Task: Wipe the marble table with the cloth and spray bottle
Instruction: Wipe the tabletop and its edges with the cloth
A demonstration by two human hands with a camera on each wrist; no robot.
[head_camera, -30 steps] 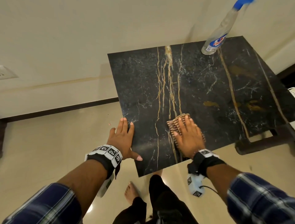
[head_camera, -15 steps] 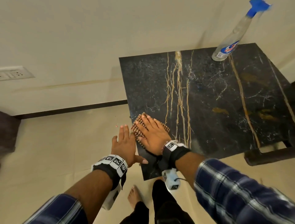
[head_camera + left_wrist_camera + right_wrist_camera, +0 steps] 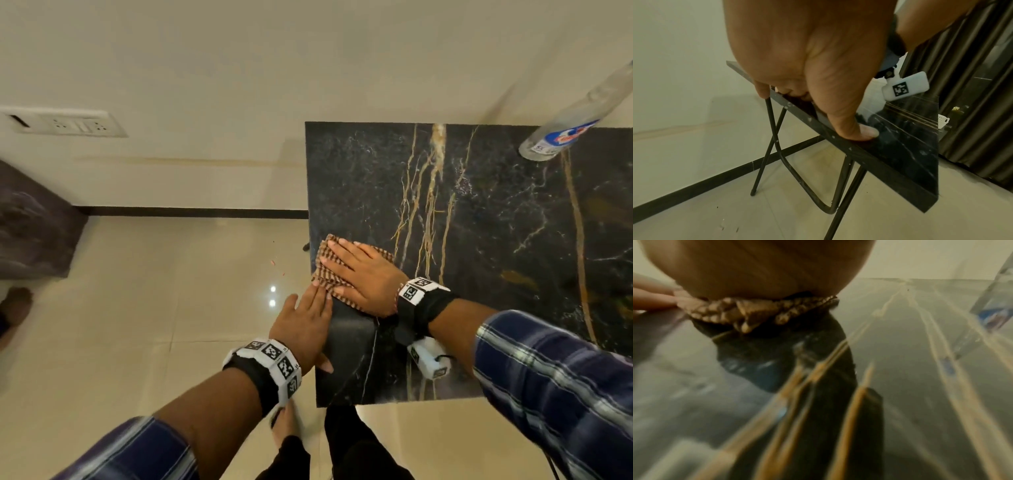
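Right hand (image 3: 363, 277) slid cloth (image 3: 325, 270) to marble table (image 3: 479, 240) edge, tiled floor (image 3: 171, 308) below

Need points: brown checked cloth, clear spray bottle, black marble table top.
brown checked cloth (image 3: 323, 265), head view, bare left part beside the fingers
clear spray bottle (image 3: 561, 137), head view, labelled lower body
black marble table top (image 3: 496, 219), head view, bare middle

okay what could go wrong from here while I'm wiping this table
The cloth under your right hand sits at the table's left edge; another stroke left could push it off. The spray bottle stands near the far edge, so a wide sweep might knock it. The thin folding legs may wobble if your left hand lets go.
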